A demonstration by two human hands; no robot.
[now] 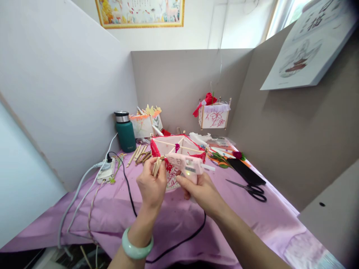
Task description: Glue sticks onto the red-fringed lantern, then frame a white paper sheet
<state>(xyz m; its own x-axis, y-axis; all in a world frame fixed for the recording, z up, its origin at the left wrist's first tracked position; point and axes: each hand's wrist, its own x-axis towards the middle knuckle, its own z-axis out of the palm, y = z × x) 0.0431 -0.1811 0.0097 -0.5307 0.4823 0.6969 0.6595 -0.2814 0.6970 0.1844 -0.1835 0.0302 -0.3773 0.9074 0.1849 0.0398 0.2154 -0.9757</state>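
Note:
My right hand (pixel 200 186) is wrapped round the handle of a pale pink hot glue gun (pixel 183 163). A translucent glue stick (pixel 208 167) sticks out of its back end, and a small yellow light glows on its side. Pinched in my left hand (pixel 153 183) are short, pale wooden pieces (pixel 157 167). The gun's nozzle points left, close to these pieces, though its tip is hard to make out. Just behind both hands stands a lantern-like box (pixel 185 141) with red fringe and wooden sticks across its open top; its front is partly hidden.
Loose wooden sticks (pixel 138 154) lie left, near a green bottle (pixel 125 132) and power strip (pixel 106 175). Black scissors (pixel 254 190) and a black phone-like slab (pixel 245 171) lie right. A decorated box (pixel 214 116) hangs behind. The glue gun's black cord (pixel 186 239) crosses the purple cloth (pixel 179 216).

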